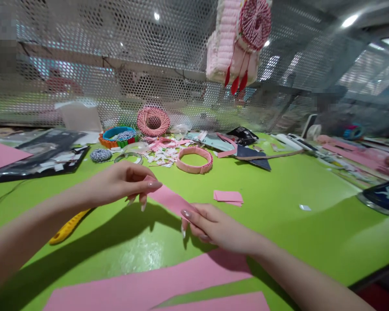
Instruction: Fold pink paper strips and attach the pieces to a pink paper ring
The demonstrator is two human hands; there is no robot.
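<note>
Pink strip [170, 199] stretches slantwise above the middle of the green table [311, 224]. The left hand [118, 183] pinches its far left end; the right hand [212, 225] grips its near right end. Small pink slips [227, 196] lie to the right, a pink ring [192, 168] farther off, long pink sheets [149, 286] nearest.
</note>
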